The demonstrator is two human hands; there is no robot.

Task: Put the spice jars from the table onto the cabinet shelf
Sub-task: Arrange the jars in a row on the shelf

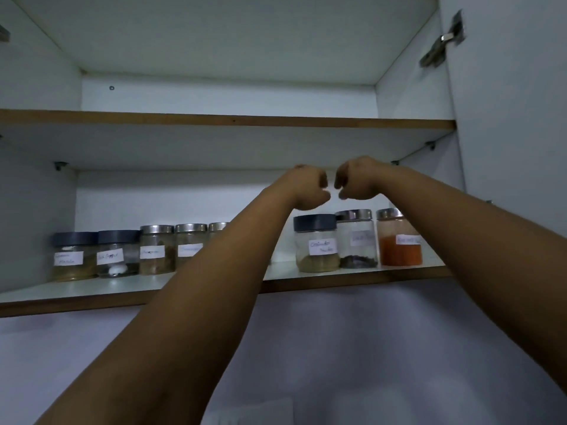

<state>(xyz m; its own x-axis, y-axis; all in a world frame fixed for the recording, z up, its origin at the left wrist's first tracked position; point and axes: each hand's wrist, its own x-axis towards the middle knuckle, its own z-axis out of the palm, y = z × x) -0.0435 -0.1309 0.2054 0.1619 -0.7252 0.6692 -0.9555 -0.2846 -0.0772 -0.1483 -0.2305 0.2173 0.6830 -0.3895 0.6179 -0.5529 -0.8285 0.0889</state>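
Along the lower cabinet shelf [214,286] eight spice jars [317,243] stand upright, lids up, in a row; above them left hand [306,188] and right hand [357,179] hover curled, holding nothing.

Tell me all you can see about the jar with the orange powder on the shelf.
The orange powder jar is clear, glass or plastic, with a shiny metal lid and a white, unreadable label. It is roughly half full. It stands upright at the right end of the lower shelf, close beside another metal-lidded jar. The right forearm covers its right edge.
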